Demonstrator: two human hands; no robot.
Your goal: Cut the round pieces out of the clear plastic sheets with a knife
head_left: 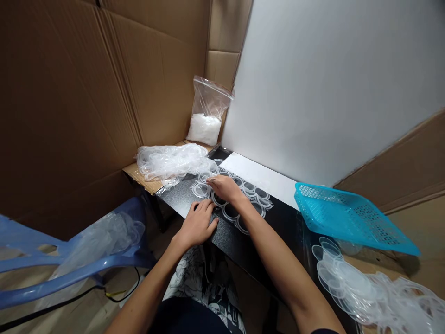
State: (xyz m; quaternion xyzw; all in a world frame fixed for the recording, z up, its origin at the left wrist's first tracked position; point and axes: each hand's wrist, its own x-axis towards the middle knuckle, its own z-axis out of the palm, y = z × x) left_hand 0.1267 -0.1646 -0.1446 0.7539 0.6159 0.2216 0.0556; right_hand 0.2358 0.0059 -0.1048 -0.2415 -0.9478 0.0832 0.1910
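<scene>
On the black table lies a clear plastic sheet with white ring shapes (229, 212) in rows. My right hand (225, 187) reaches over its left part, thumb and fingers pinched on a ring there. Closer to the table's front edge, my left hand (199, 222) rests palm down with its fingers laid out and thumb apart, just left of the rings. Nothing shows in its grasp. A heap of similar clear ring sheets (170, 160) sits to the left, touching the sheet's far left end.
A zip bag of white material (206, 123) leans in the back corner. White paper (267, 180) borders the sheet. At right are a blue plastic basket (347, 208) and loose clear discs (351, 278). A blue chair (114, 262) holding plastic scraps stands left.
</scene>
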